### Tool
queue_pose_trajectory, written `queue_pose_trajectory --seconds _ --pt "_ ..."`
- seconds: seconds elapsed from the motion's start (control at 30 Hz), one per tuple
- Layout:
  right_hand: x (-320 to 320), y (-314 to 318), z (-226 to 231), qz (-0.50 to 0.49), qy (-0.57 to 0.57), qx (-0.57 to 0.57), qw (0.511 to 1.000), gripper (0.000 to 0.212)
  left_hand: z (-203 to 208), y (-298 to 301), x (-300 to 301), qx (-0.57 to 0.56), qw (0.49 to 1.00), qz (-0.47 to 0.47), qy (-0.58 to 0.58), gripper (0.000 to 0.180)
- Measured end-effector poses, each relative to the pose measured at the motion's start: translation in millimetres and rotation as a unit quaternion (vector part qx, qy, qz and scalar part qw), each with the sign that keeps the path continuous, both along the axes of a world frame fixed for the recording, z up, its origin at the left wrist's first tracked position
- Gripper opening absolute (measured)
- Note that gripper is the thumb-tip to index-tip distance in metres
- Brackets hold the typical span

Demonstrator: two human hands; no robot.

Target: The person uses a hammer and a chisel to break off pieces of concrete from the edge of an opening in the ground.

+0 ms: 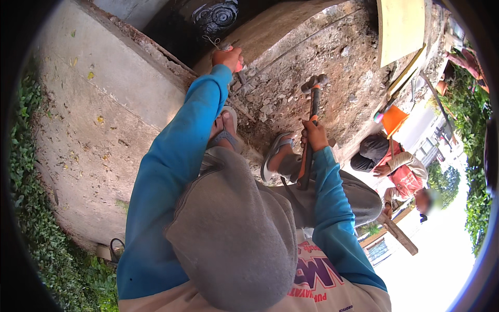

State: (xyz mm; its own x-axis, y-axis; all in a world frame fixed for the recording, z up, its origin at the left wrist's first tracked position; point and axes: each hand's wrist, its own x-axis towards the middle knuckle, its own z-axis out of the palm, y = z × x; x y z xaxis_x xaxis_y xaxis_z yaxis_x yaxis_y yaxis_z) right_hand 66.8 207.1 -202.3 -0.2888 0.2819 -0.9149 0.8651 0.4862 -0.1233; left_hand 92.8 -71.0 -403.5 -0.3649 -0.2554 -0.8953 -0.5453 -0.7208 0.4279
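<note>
My left hand (227, 58) is closed round the red grip of a chisel (239, 66). The chisel's metal shank slants down to rough, broken concrete (270, 91), and a thin string hangs off its top end. Closed on the middle of an orange and black handle, my right hand (314, 135) holds a hammer (315, 96). The hammer's dark metal head points away from me, apart from the chisel. Both my sandalled feet stand on the rubble between my hands. Where exactly the chisel tip meets the concrete is hard to make out.
A dark pit with rippling water (215, 18) opens beyond my left hand. To the left runs a concrete slab (99, 114). At the right, another person (403, 171) crouches near an orange container (393, 120). A pale board (400, 31) stands at the far right.
</note>
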Motion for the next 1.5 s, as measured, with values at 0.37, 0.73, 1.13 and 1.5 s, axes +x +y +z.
queue_pose_trajectory --seconds 0.37,0.73,1.13,1.5 --pt "28.6 54.5 -56.2 0.290 0.062 0.074 0.952 0.040 -5.5 -26.5 -8.7 0.057 0.993 -0.061 -0.079 0.021" --pt "42.1 42.0 -48.0 0.369 0.082 0.133 0.916 0.044 -18.5 0.4 15.7 0.039 0.994 0.096 -0.041 0.018" --pt "44.4 31.0 -47.0 0.346 0.092 0.123 0.926 0.047 -38.0 -33.6 3.0 0.101 0.987 -0.028 -0.119 0.017" --pt "42.3 25.0 -38.8 0.342 0.103 0.098 0.929 0.048 2.8 4.8 -5.8 0.009 0.998 0.067 -0.020 0.021"
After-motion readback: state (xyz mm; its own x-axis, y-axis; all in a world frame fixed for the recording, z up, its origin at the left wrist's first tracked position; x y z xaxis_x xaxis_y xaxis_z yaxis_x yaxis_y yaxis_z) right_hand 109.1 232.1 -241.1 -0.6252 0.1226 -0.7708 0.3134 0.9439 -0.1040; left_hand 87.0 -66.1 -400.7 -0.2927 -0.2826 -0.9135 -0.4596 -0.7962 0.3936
